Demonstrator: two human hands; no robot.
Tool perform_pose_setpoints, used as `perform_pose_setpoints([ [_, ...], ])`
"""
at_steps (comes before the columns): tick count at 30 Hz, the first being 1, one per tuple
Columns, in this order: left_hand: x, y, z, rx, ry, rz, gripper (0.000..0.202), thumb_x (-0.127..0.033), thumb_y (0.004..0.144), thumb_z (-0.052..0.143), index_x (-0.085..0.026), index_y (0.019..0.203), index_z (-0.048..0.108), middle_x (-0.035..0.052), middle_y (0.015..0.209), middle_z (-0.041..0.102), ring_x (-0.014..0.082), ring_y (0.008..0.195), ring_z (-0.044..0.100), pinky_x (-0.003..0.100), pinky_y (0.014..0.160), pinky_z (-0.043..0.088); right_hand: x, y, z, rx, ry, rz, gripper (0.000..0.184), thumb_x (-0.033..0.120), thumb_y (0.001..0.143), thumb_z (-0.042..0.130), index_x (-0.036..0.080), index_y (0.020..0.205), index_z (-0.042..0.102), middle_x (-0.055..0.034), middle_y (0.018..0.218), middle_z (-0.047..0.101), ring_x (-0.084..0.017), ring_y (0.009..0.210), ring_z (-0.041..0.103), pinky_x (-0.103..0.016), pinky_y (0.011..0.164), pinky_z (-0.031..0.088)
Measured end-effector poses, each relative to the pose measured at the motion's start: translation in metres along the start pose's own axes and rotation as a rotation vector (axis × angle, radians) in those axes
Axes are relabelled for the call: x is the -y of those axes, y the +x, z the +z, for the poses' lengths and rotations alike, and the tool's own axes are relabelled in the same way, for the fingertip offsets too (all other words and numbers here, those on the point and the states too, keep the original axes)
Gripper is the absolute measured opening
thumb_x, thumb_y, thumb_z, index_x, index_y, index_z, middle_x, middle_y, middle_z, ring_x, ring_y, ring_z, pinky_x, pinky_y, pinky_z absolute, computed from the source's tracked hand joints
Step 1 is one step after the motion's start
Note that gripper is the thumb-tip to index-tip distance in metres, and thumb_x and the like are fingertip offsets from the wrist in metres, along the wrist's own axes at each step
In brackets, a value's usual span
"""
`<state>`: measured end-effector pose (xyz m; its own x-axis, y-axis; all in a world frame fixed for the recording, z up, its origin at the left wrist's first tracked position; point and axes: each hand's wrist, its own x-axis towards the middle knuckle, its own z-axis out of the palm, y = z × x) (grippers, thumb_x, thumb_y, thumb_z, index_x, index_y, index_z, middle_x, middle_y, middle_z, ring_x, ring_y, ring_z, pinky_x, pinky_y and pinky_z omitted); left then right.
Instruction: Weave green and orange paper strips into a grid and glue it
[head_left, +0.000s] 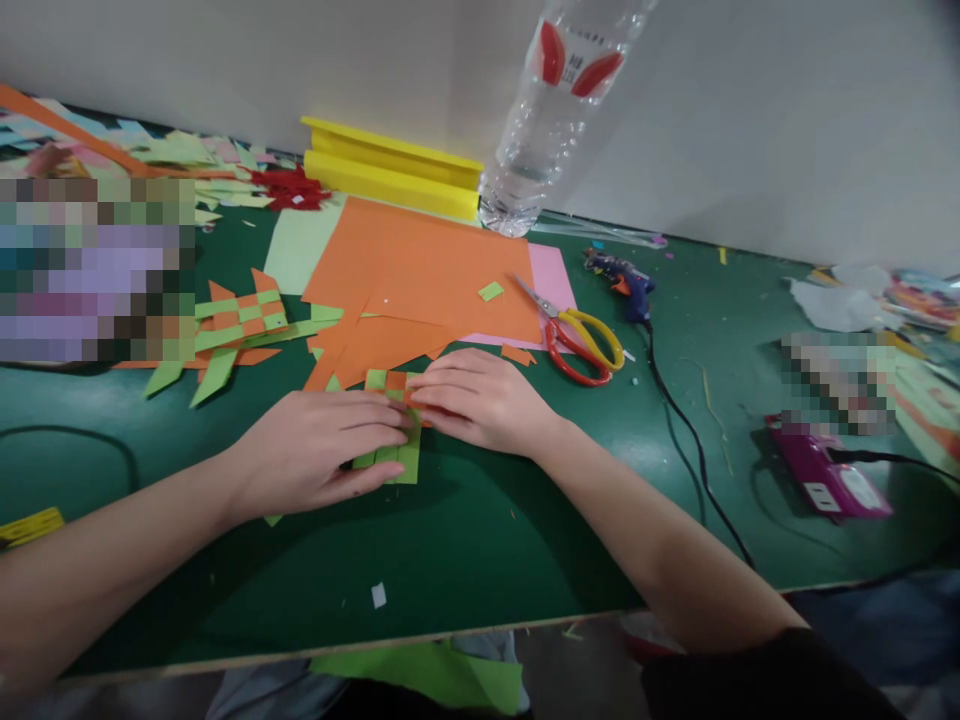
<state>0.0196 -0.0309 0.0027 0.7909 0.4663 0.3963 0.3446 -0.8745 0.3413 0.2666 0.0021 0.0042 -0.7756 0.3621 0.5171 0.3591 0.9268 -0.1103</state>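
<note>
A small woven paper piece (409,462) of green and orange strips lies on the green table in front of me. My left hand (319,440) rests over its left part, with fingers together and the thumb along the near side. At the upper right edge, the fingers of my right hand (480,400) are closed on the same weave. My fingers hide much of the piece. To the left lies another green and orange woven piece (244,318) with pointed strip ends. Behind my hands are large orange paper sheets (427,260).
Scissors (574,340) with red and yellow handles lie right of the sheets. A glue gun (630,285) trails a black cord toward the table edge. A water bottle (547,140) stands by a yellow channel-shaped piece (394,185). A magenta power strip (832,470) is at right.
</note>
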Motion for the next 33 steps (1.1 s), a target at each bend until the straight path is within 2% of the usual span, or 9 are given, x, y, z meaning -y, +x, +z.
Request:
perform_pose_setpoints([
  [4,-0.001,0.002,-0.004,-0.075,-0.008,-0.039,0.020,-0.026,0.095,0.052,-0.020,0.107,0.067,0.0042,0.108,0.075,0.0175,0.102,0.070,0.029,0.090,0.056,0.000,0.000,0.001,0.044,0.021,-0.012,0.019,0.026,0.094,0.055,0.016,0.096,0.070,-0.0044,0.105,0.076,-0.019,0.099,0.070,-0.035,0.086,0.057],
  [7,0.002,0.003,-0.008,-0.169,0.127,-0.115,0.017,-0.020,0.095,0.053,-0.019,0.103,0.067,0.0056,0.104,0.075,0.0183,0.097,0.070,0.032,0.092,0.055,0.000,0.000,0.001,0.062,0.032,-0.009,0.019,0.025,0.094,0.054,0.015,0.096,0.070,-0.0050,0.107,0.076,-0.019,0.100,0.069,-0.035,0.086,0.058],
  [9,0.007,0.003,-0.010,-0.181,0.240,-0.173,0.018,-0.020,0.095,0.052,-0.016,0.105,0.067,0.0078,0.102,0.075,0.0218,0.098,0.069,0.037,0.092,0.054,0.000,0.000,0.001,0.074,0.038,0.004,0.020,0.027,0.095,0.054,0.016,0.096,0.070,-0.0053,0.106,0.076,-0.019,0.100,0.069,-0.034,0.085,0.057],
  [13,0.017,-0.001,-0.007,-0.134,0.301,-0.229,0.030,-0.011,0.094,0.043,-0.017,0.112,0.066,0.0076,0.106,0.074,0.0247,0.102,0.067,0.044,0.094,0.052,0.000,0.000,0.002,0.077,0.057,0.024,0.020,0.030,0.094,0.055,0.016,0.098,0.069,-0.0067,0.105,0.075,-0.019,0.099,0.068,-0.035,0.086,0.056],
  [18,0.017,-0.002,-0.002,-0.080,0.238,-0.240,0.030,-0.022,0.097,0.042,-0.021,0.112,0.069,0.0062,0.110,0.074,0.0251,0.104,0.065,0.045,0.092,0.053,0.000,-0.001,0.002,0.083,0.082,0.031,0.019,0.031,0.093,0.057,0.017,0.100,0.069,-0.0070,0.108,0.074,-0.019,0.101,0.067,-0.037,0.089,0.054],
  [27,0.020,-0.002,-0.001,-0.044,0.213,-0.253,0.034,-0.019,0.096,0.039,-0.018,0.114,0.067,0.0083,0.114,0.072,0.0266,0.109,0.063,0.048,0.094,0.052,0.000,-0.001,0.002,0.039,0.096,0.022,0.021,0.032,0.093,0.058,0.014,0.097,0.069,-0.0080,0.105,0.075,-0.019,0.099,0.067,-0.036,0.087,0.055],
  [33,0.021,-0.001,-0.002,-0.034,0.196,-0.285,0.033,-0.021,0.097,0.038,-0.019,0.113,0.067,0.0083,0.114,0.072,0.0261,0.110,0.062,0.048,0.096,0.050,0.001,-0.001,0.004,0.057,0.108,0.053,0.021,0.035,0.093,0.057,0.017,0.096,0.068,-0.0058,0.106,0.074,-0.019,0.099,0.066,-0.036,0.089,0.054],
])
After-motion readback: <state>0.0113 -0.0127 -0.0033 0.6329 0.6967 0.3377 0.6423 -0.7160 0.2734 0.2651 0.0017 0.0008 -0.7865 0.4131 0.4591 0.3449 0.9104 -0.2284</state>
